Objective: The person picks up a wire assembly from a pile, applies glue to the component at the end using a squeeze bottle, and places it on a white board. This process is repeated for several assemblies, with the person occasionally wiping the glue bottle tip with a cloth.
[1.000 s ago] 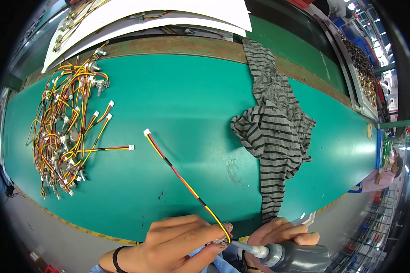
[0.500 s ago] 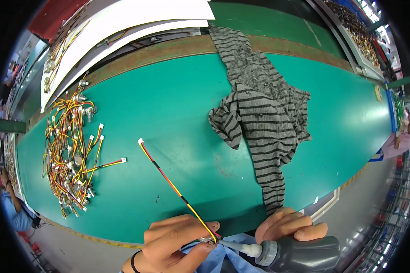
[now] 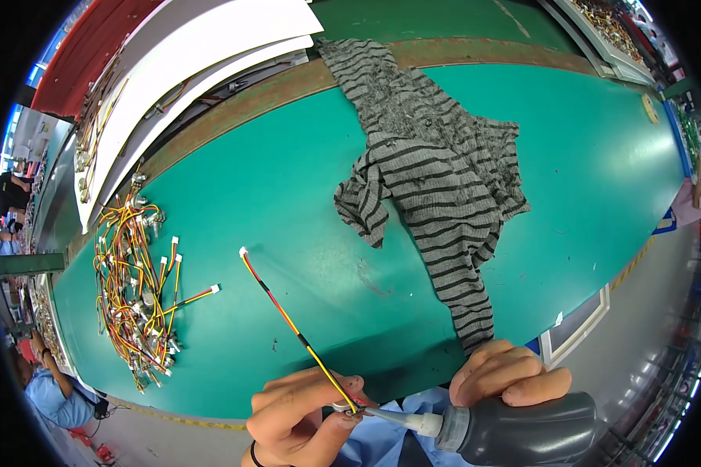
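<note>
Left hand (image 3: 304, 412) pinches the near end of a red-yellow-black wire lead (image 3: 296, 331), steadying it at the nozzle of a dark squeeze bottle (image 3: 522, 428) gripped by right hand (image 3: 506, 377), bottom centre; wire heap (image 3: 136, 288) left, striped cloth (image 3: 436, 179) upper centre.

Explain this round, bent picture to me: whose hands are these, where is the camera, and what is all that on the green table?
There is no machine here. A person wears a wide-angle camera on the head, looking down at their own two hands, and the lens bends the straight edges. The left hand pinches one end of a thin red, yellow and black wire lead between its fingers; the lead's far end has a small white plug. The right hand grips a dark squeeze bottle, whose white nozzle points at the pinched end. On the green table lie a pile of similar wire leads to the left and a grey striped cloth in the middle. White boards lie at the far edge. Other people sit at the far left.
</note>
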Tool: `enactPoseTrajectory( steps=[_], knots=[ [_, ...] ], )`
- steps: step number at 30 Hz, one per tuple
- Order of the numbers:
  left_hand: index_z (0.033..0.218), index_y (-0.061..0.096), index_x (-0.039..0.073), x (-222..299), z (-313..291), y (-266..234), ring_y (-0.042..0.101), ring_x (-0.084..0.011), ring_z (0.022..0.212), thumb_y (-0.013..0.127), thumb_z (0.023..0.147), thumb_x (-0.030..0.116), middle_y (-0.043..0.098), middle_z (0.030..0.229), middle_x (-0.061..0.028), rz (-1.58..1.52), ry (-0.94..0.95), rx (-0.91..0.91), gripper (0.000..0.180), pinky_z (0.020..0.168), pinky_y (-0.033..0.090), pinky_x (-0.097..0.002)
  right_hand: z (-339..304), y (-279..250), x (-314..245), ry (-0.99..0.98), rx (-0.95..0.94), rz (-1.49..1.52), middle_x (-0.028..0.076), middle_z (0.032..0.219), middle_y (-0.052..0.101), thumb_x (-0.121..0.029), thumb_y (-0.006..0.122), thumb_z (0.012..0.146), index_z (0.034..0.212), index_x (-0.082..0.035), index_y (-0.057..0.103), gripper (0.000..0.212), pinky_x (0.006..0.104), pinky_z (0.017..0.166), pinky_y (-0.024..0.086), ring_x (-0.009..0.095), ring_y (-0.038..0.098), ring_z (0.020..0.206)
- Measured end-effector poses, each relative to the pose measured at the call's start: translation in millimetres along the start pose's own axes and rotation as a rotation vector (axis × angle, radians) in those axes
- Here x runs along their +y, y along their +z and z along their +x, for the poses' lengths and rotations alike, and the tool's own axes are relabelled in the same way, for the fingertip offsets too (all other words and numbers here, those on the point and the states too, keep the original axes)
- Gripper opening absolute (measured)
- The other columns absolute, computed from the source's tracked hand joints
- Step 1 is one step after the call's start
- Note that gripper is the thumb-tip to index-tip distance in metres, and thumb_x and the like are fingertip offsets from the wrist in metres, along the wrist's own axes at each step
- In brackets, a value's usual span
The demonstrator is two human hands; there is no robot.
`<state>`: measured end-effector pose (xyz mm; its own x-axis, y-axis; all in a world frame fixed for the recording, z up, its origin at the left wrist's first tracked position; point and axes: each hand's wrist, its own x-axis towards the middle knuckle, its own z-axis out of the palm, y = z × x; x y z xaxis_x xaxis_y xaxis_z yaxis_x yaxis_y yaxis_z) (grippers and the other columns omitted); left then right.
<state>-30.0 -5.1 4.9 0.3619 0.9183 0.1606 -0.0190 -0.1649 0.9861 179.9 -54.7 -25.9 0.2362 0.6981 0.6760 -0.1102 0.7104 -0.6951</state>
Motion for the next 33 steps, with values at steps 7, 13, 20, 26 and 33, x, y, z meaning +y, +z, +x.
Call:
enactPoseTrajectory(
  steps=[7, 13, 20, 26, 33],
  knots=[
    [0.098, 0.058, -0.006, 0.0, -1.2, 0.8, 0.062, -0.0239, 0.048, 0.065, 0.088, 0.018, 0.061, 0.059, -0.0168, 0.003, -0.015, 0.021, 0.028, 0.045, 0.046, -0.0292, 8.5, -1.4, -5.1, 0.049, -0.086, -0.048, 0.022, 0.078, 0.057, -0.041, 0.069, 0.085, 0.102, 0.001, 0.038, 0.054, 0.0305, 0.047, 0.050, 0.026, 0.060, 0.051],
    [0.099, 0.058, -0.006, 1.6, -0.4, 1.3, 0.062, -0.0245, 0.049, 0.065, 0.089, 0.020, 0.061, 0.058, -0.0174, -0.005, -0.027, 0.034, 0.029, 0.046, 0.047, -0.0294, 7.3, -0.1, -1.4, 0.014, -0.068, -0.025, 0.021, 0.078, 0.058, -0.049, 0.076, 0.076, 0.102, 0.001, 0.039, 0.067, 0.0300, 0.048, 0.048, 0.025, 0.061, 0.052],
    [0.101, 0.058, -0.007, 1.9, -0.7, 0.8, 0.063, -0.0249, 0.049, 0.065, 0.088, 0.019, 0.062, 0.060, -0.0180, -0.073, -0.040, 0.037, 0.030, 0.047, 0.049, -0.0310, 12.6, 8.3, -4.9, 0.017, -0.008, -0.052, 0.022, 0.090, 0.057, -0.060, 0.068, 0.077, 0.110, 0.004, 0.043, 0.076, 0.0379, 0.061, 0.045, 0.025, 0.055, 0.061],
    [0.102, 0.059, -0.009, 8.3, -1.3, 1.8, 0.062, -0.0246, 0.049, 0.064, 0.087, 0.016, 0.062, 0.062, -0.0181, -0.055, -0.084, 0.051, 0.029, 0.048, 0.051, -0.0311, 1.7, 8.6, -8.6, 0.038, 0.058, -0.212, 0.020, 0.079, 0.058, -0.052, 0.071, 0.078, 0.103, 0.002, 0.038, 0.068, 0.0293, 0.048, 0.047, 0.022, 0.060, 0.054],
    [0.105, 0.058, -0.010, 7.7, -1.2, -0.4, 0.063, -0.0243, 0.052, 0.060, 0.086, 0.011, 0.063, 0.065, -0.0183, -0.130, -0.131, 0.055, 0.028, 0.050, 0.052, -0.0316, -0.9, 17.3, 2.2, -0.002, 0.219, 0.032, 0.020, 0.078, 0.056, -0.054, 0.068, 0.079, 0.103, 0.002, 0.038, 0.068, 0.0270, 0.045, 0.046, 0.021, 0.057, 0.051]
  ],
)
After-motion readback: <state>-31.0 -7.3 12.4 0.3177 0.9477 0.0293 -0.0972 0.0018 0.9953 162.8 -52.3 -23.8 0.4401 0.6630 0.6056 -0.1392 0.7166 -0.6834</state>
